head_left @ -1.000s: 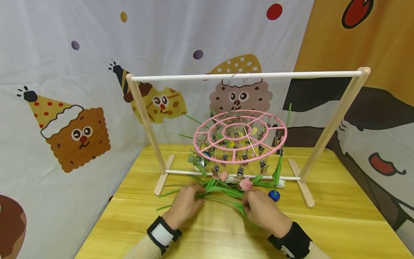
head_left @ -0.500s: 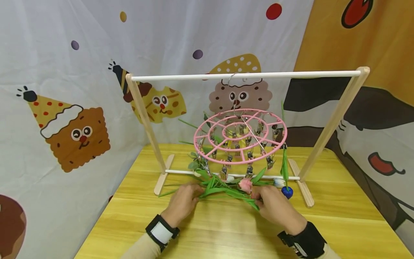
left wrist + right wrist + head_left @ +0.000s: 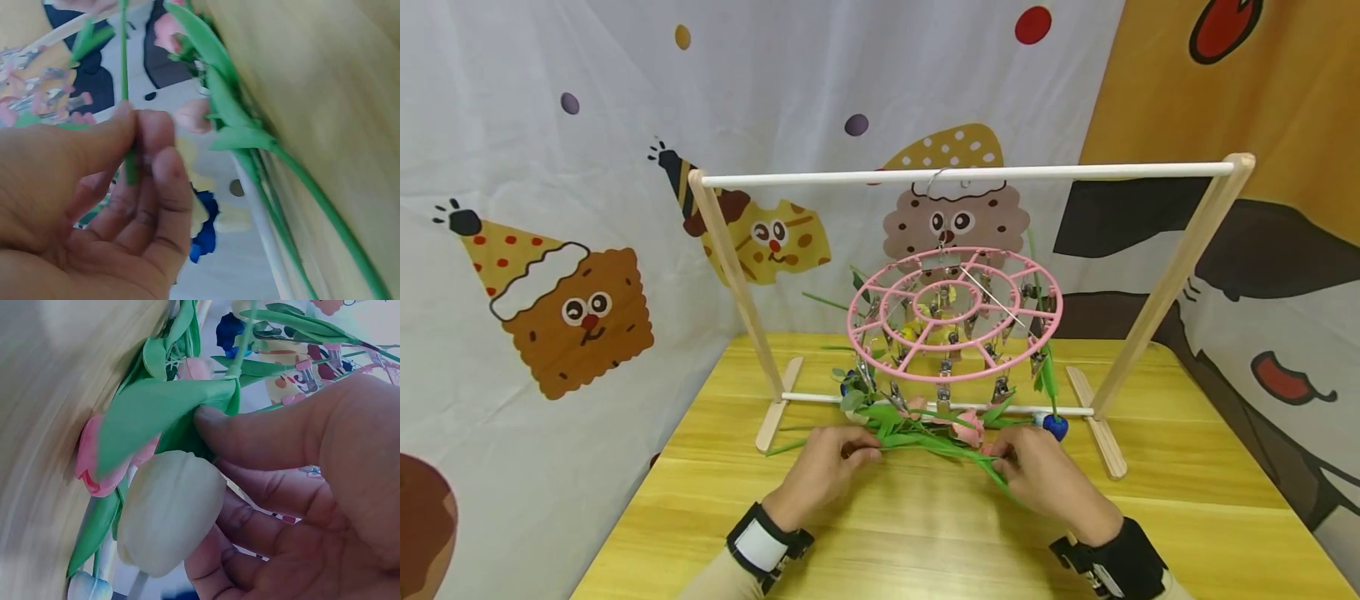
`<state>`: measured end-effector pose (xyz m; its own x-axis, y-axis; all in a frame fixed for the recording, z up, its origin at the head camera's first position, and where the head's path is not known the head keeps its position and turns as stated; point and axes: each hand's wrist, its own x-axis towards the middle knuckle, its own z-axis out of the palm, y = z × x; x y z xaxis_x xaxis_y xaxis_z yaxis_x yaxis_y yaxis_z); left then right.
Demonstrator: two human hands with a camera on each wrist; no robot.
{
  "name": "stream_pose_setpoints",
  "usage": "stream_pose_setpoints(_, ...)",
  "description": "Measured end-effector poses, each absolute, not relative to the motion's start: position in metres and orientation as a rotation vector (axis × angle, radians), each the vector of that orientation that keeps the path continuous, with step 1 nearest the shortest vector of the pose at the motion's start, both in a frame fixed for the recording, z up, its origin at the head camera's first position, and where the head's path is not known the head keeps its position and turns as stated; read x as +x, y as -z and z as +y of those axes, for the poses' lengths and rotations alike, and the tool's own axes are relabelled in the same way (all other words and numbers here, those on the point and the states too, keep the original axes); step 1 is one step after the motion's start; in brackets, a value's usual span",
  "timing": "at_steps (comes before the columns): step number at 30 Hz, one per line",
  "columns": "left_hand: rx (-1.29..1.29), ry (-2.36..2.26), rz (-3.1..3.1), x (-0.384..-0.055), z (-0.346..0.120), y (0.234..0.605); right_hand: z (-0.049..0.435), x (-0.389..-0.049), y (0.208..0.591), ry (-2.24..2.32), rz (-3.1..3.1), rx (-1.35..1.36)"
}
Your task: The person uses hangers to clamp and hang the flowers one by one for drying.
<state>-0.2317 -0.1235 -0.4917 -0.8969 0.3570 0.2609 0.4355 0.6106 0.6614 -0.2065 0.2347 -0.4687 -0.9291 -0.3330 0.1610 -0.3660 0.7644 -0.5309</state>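
Note:
My right hand pinches a white tulip by the green leaf just behind its bloom. That bloom is hidden behind the hand in the head view. My left hand pinches a thin green stem between thumb and forefinger near its lower end, the other fingers curled beneath. Both hands are low over the front of the table, at either side of a heap of artificial flowers. Lying in it are a pink rose-like bloom, a pink tulip and long green leaves.
Behind the heap, a wooden stand with a white top bar carries a round pink clip hanger. A blue flower hangs head down from its right side. Yellow blooms show under the rings. A printed cloth backs the table.
The pink hanger has turned on its hook, and the clips and hanging blue flower have shifted with it. My right hand has moved right. My left hand has stayed nearly in place.

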Motion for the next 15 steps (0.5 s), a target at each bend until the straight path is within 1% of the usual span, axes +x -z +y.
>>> stream_pose_setpoints(6, -0.632, 1.238, -2.590, -0.218, -0.123, 0.475, 0.230, -0.205, 0.468, -0.861, -2.871, 0.579)
stream_pose_setpoints(15, -0.638, 1.181, -2.462, -0.203, -0.118, 0.455, 0.224, -0.197, 0.457, -0.872, -2.793, 0.645)
